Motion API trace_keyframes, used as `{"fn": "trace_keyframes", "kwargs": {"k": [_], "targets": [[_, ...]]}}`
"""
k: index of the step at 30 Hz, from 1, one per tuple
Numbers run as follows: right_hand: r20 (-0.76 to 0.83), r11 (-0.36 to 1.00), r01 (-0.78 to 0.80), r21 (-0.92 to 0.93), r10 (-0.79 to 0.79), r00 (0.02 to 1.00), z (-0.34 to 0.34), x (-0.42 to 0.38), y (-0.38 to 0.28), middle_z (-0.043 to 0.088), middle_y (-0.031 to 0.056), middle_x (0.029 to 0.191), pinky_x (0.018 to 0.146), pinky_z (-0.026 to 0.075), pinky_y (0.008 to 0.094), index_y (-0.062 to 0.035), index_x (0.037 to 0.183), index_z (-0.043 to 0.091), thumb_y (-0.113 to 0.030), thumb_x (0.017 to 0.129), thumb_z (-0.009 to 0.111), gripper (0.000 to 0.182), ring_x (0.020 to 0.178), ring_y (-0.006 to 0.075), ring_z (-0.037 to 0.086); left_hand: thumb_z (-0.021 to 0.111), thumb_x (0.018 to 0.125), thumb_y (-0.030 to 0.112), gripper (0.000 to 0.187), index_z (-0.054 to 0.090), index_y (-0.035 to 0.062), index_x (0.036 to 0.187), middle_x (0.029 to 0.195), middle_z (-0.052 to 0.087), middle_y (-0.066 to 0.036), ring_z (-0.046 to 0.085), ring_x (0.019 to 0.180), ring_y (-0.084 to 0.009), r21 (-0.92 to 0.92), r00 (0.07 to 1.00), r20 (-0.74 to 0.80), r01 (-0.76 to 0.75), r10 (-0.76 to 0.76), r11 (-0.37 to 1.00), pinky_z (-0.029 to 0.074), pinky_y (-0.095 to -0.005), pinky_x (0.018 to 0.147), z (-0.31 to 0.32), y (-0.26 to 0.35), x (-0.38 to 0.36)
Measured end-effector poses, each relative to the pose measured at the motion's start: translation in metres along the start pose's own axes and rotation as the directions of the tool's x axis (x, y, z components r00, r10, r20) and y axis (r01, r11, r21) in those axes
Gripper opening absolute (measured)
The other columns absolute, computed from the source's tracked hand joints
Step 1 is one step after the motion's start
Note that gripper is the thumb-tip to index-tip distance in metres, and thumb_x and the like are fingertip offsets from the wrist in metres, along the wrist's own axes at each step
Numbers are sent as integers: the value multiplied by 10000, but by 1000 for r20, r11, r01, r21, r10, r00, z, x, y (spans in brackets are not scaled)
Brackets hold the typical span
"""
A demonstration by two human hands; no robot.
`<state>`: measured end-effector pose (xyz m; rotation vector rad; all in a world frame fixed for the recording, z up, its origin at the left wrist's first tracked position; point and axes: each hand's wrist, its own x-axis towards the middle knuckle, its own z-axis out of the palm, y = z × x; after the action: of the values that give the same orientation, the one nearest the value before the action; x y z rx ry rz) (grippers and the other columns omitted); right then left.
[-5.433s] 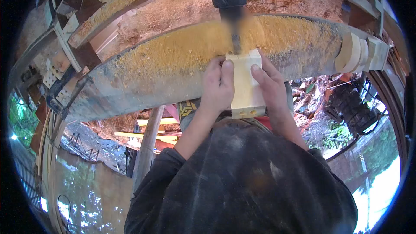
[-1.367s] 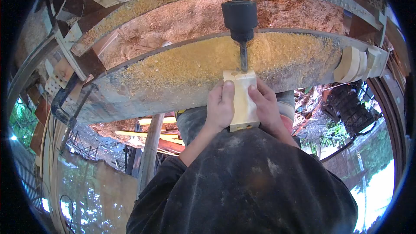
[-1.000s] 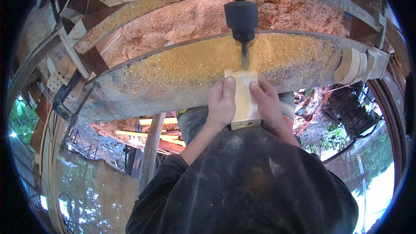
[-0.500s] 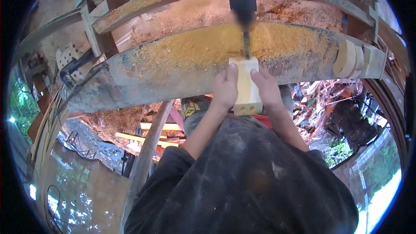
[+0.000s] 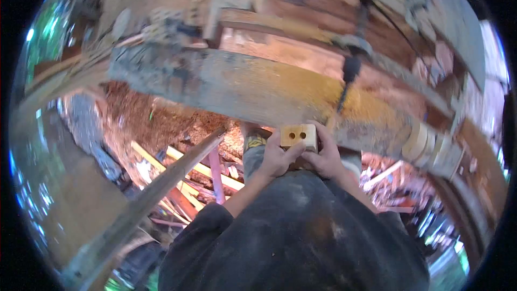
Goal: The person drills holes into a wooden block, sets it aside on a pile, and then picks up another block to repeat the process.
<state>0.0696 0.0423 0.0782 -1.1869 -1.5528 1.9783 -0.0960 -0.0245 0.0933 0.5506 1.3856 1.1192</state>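
Note:
A pale wooden block [image 5: 299, 134] with two round holes in its near face is held in front of my body, off the bench. My left hand [image 5: 276, 157] grips its left side and underside. My right hand [image 5: 325, 156] grips its right side. Up and to the right hangs the dark drill chuck and bit [image 5: 347, 78], clear of the block. The frame is blurred by head movement.
A sawdust-covered bench slab [image 5: 253, 89] runs across the view. Several pale cut blocks [image 5: 425, 145] are stacked at its right end. A slanted metal pole [image 5: 161, 180] and scattered timber offcuts [image 5: 183, 164] lie below on the left.
The block has come off the bench from under the drill bit and been pulled back toward my body, its holed end now facing me. My head has swung left.

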Motion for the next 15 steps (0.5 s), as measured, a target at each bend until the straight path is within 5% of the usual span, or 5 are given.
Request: {"fn": "trace_keyframes", "kwargs": {"k": [5,9,11,14,15], "targets": [[148,965,98,-244,-63,987,45,59,-25,499,201,1387,1094,382,388,26,1452,367,-165,788,774,802,1302,290,484,606,970,245,290,683,-27,1036,954,703,-67,650,896,-138,-443,932,-353,-91,-81,892,513,-303,809,-40,8,28],[239,974,-218,-60,227,944,105,97,-19,579,167,1312,1041,441,389,28,1426,422,-196,820,739,720,1219,274,560,517,996,392,460,693,-32,1022,974,707,-113,651,920,-195,-154,726,-668,79,-163,985,500,-341,824,-113,-17,52],[258,894,-417,-165,447,857,123,110,3,630,156,1214,926,516,370,27,1390,470,-193,830,714,650,1068,242,636,490,999,434,507,697,-29,1009,981,708,-131,651,931,-221,-139,660,-726,135,-193,981,496,-356,832,-160,-33,64],[202,796,-598,-94,603,771,166,134,-9,667,142,1096,771,553,332,20,1339,530,-183,851,682,550,880,206,667,567,928,571,639,683,-32,1103,1032,696,-170,653,1019,-289,-256,834,-475,175,-281,951,489,-416,887,-228,-48,68],[189,802,-588,-100,596,780,177,143,-14,678,123,1007,635,535,306,7,1297,571,-205,891,642,463,748,173,651,629,884,579,641,687,-20,1106,1034,696,-146,654,1000,-260,-5,849,-462,288,-257,958,499,-410,850,-258,-45,64]]}}
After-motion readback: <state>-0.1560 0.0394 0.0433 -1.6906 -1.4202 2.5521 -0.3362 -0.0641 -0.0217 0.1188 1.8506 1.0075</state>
